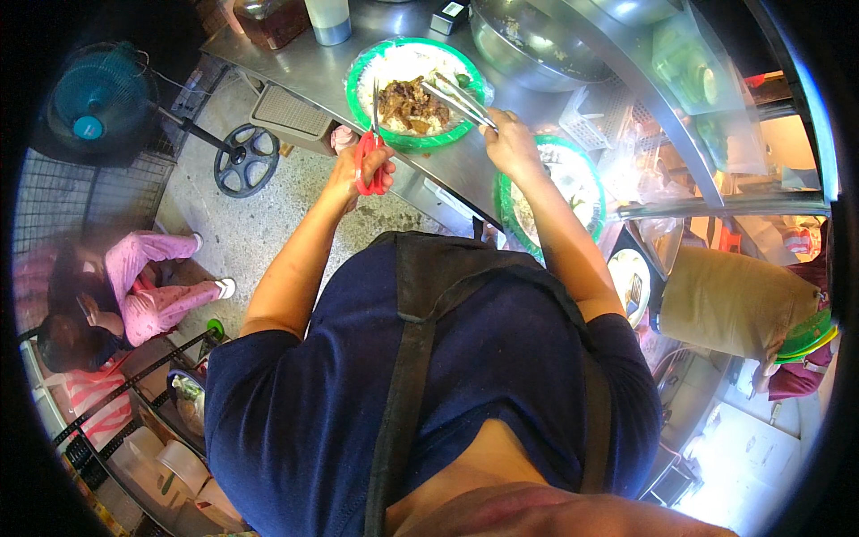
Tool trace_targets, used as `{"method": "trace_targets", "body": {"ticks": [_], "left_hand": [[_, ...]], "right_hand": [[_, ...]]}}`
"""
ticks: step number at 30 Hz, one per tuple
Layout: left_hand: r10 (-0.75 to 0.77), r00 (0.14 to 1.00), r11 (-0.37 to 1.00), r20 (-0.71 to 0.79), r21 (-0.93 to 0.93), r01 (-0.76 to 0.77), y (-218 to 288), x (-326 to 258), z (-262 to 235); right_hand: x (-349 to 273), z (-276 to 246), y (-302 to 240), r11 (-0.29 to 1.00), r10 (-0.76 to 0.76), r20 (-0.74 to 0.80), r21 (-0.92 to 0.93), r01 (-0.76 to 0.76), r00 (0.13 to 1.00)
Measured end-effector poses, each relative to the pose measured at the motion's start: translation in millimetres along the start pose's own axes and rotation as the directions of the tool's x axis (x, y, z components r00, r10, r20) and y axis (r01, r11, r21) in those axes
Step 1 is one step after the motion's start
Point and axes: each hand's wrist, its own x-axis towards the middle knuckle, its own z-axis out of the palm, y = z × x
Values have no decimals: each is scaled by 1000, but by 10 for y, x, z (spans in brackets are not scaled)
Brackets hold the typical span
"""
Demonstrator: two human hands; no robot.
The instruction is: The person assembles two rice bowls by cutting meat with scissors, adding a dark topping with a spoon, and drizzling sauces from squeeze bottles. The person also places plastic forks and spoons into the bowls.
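On the steel counter sits a green-rimmed plate [352, 88] of white rice [392, 67], topped with brown chopped meat [419, 106] and a little greenery. My left hand [354, 175] is wrapped round the handles of red scissors [369, 165], whose blades point away from me over the plate's left side. In my right hand [512, 141] is a pair of metal tongs [463, 104], its tips reaching down to the food at the plate's right. Under my right forearm, partly hidden, lies a second green-rimmed plate [504, 204] with pale food.
A large steel bowl [528, 55], a jug [329, 25] and a dark-filled container [271, 21] stand at the back. A white basket [586, 123] is right of my hand, below a clear guard [658, 89]. A fan [94, 98] and seated person [148, 277] are left; another person [734, 300] is right.
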Motion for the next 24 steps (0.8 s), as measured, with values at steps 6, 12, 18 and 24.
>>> {"method": "trace_targets", "body": {"ticks": [6, 12, 18, 24], "left_hand": [[11, 999, 964, 53, 266, -24, 127, 138, 328], [45, 999, 967, -6, 253, -42, -193, 275, 298], [203, 978, 966, -35, 171, -195, 6, -389, 1137], [331, 913, 931, 239, 76, -358, -44, -350, 2228]], "right_hand": [[-65, -142, -60, 993, 13, 116, -118, 1, 993], [-298, -256, 108, 980, 188, 237, -109, -167, 953], [-1469, -1152, 704, 965, 17, -205, 261, 38, 979], [-2641, -1784, 1582, 917, 373, -341, 277, -287, 863]]}}
